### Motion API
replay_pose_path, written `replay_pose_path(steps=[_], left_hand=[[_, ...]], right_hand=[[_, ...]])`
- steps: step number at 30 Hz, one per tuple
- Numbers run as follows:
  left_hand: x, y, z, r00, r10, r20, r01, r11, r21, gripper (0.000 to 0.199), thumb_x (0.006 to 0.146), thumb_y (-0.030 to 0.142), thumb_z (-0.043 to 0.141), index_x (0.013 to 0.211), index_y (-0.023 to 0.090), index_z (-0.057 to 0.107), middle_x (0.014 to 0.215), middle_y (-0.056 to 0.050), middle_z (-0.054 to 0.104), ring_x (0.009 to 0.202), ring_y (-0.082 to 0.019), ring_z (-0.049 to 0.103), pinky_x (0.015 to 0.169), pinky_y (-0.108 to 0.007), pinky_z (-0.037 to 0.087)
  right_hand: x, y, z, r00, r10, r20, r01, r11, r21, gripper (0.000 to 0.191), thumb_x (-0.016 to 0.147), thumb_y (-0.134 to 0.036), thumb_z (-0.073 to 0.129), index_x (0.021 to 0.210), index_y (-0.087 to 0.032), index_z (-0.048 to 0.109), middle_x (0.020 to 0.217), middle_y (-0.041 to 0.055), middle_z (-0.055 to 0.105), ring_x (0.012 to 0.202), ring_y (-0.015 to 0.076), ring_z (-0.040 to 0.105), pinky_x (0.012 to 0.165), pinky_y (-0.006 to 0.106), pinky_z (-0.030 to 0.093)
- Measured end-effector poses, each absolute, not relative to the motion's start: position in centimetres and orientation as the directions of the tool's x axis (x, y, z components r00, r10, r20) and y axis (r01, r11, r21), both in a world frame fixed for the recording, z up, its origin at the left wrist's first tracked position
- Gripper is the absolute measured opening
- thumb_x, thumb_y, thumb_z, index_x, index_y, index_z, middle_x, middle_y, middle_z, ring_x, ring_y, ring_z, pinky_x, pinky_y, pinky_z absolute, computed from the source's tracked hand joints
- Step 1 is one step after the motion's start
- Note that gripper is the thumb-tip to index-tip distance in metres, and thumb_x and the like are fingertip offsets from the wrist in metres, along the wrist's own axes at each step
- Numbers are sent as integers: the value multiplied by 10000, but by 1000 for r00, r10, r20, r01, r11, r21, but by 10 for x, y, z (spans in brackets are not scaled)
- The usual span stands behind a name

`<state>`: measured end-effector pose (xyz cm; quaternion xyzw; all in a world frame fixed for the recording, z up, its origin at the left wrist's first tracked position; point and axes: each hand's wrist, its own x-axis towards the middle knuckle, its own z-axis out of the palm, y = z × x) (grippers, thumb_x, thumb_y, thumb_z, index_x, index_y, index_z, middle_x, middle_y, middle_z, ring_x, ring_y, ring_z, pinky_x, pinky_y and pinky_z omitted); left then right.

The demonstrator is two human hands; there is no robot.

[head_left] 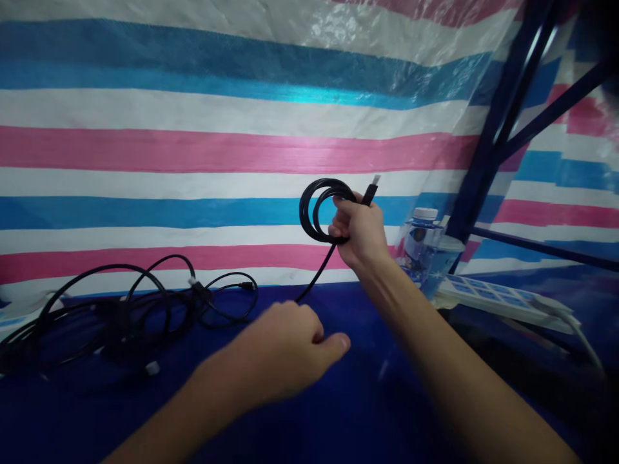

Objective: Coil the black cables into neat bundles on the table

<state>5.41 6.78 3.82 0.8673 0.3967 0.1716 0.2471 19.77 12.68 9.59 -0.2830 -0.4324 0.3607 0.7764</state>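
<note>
1. Sheeting [193, 151], striped pink, white and blue, hangs behind the bottle [420, 241], glossy where light catches its plastic.
2. Blue tabletop [358, 412] spreads beneath the bottle and well out to its left.
3. Dark metal frame [493, 138] stands right of the bottle, its main post slanting.
4. Cable heap [159, 309] lies well left of the bottle, loops crossing loops; I'd say it was laid loosely rather than sorted.
5. White power strip [507, 303] rests just right of the bottle, a plug [554, 308] apparently seated near its far end.
6. Left hand [285, 351], lower and left of the bottle, has its thumb out and its other fingers curled. A strand disappears behind it; from here I can't tell whether those fingers hold it.
7. Right hand [358, 225] is raised just left of the bottle, fingers closed around the coiled cable [307, 216], presumably so the loops don't spring apart.
8. That coil is left of the bottle, clear of the tabletop, its tail running down.
9. The bottle itself is clear and white-capped; whatever it contains is hard to read.
10. Translucent cup [442, 258] overlaps the bottle's right side, contents unclear.
11. Connector [371, 191] sticks up above the right hand, left of the bottle, its metal tip free.
</note>
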Motion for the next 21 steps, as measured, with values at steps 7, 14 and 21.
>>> replay_pose_path(steps=[7,14,21], left_hand=[[61,108,14,310,890,334,-332,-228,915,818,711,339,681,1392,283,231,1220,-114,550,1095,-218,529,828,-307,412],[50,109,32,239,958,161,-519,-15,855,242,722,346,665,825,134,612,804,-55,631,818,-159,581,794,-297,421],[43,119,20,153,963,220,-462,-127,877,150,679,235,699,757,137,615,628,2,588,645,-115,565,678,-248,418]], right_hand=[[193,134,83,272,909,317,-296,393,-871,107,706,-52,464,720,-149,506,452,-103,226,371,47,196,387,211,219],[168,132,61,238,839,489,-1,503,-864,34,677,-144,557,683,-170,536,523,-49,421,456,86,383,464,251,323],[156,123,63,-48,865,500,346,484,-804,361,683,-119,493,1030,-164,582,593,-16,517,454,104,450,429,244,361]])
